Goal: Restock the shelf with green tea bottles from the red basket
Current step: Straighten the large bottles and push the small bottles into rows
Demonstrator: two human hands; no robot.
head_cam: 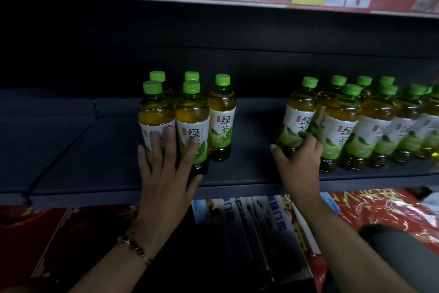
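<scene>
Green-capped bottles: five left, left hand flat (released); right hand grasping one.

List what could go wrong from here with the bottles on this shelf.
1. The left hand lies flat against the two front bottles near the shelf edge; a careless pull could likely tip them off.
2. The right hand grips a tilted bottle leaning toward the right cluster; pushing it in may topple neighbours.
</scene>
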